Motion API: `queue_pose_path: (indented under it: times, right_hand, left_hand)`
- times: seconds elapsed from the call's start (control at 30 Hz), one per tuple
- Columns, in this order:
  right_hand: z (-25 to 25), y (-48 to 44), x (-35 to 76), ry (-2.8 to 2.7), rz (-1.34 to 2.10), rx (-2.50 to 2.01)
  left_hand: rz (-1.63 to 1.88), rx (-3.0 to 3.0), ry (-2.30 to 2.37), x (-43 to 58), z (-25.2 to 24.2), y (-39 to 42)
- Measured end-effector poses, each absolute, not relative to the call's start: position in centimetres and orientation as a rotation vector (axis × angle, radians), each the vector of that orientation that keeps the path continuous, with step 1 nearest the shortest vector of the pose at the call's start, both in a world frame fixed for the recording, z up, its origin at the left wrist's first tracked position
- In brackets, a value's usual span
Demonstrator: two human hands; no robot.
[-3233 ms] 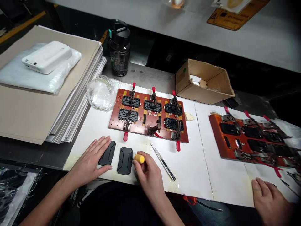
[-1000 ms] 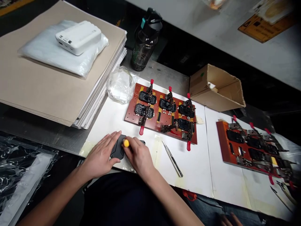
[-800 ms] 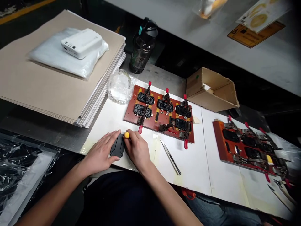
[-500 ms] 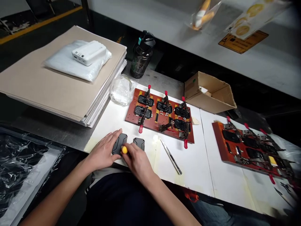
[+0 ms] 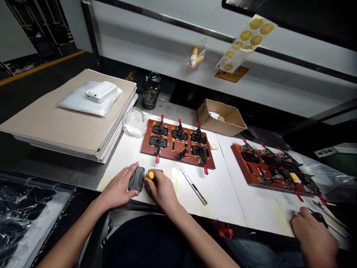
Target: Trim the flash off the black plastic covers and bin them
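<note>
Far left: crumpled clear plastic film (image 5: 19,219) on the floor side of the metal worktop (image 5: 58,173). Above it, a stack of cardboard sheets (image 5: 41,119) carries a white power bank (image 5: 100,91) on a plastic pouch.

Left hand (image 5: 119,182) is spread flat, fingertips against the left edge of a black plastic cover (image 5: 136,179), which lies on white paper (image 5: 223,201). Right hand (image 5: 163,191) is curled, pinching a yellow-handled tool (image 5: 151,175) just beside that cover. Tool shaft and tip are hidden behind the fingers, so I can't tell what kind of tool it is or what the tip touches. A second black cover (image 5: 158,171) is mostly hidden under the right hand.

Risk: the first cover is only lightly held on smooth paper, so side force could slide it. A slipped tool could scratch a cover. The craft knife (image 5: 193,191) lies near the right hand, with its blade exposed to a careless reach.

Beyond: a red fixture board (image 5: 146,147) with toggle clamps, and a second board (image 5: 248,173) to the right.

Far right: another person's hand (image 5: 314,238) on the paper, partly cut off at the frame edge. What it touches is hard to make out.
</note>
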State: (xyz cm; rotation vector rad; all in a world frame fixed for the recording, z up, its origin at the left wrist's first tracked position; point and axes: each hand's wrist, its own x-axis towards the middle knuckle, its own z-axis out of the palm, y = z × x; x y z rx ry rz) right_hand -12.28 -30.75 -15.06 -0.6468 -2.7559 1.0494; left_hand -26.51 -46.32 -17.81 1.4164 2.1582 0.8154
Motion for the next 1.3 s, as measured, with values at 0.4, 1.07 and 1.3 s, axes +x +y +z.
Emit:
queue_pose_path:
  times: [0.4,1.07,1.3]
  right_hand:
    - [-15.5,-31.1,-13.6,-2.886,0.88,-0.705]
    - [-13.9,-34.8,-4.7,-2.962,1.018,-0.559]
    - [-14.5,-32.1,0.8,-2.508,1.556,-1.005]
  left_hand:
    - [0.777,1.472,2.175,-26.4,-18.1,-46.3]
    - [0.637,1.563,2.2,-26.9,-18.2,-46.0]
    - [1.026,1.773,2.705,-19.7,-19.7,-48.2]
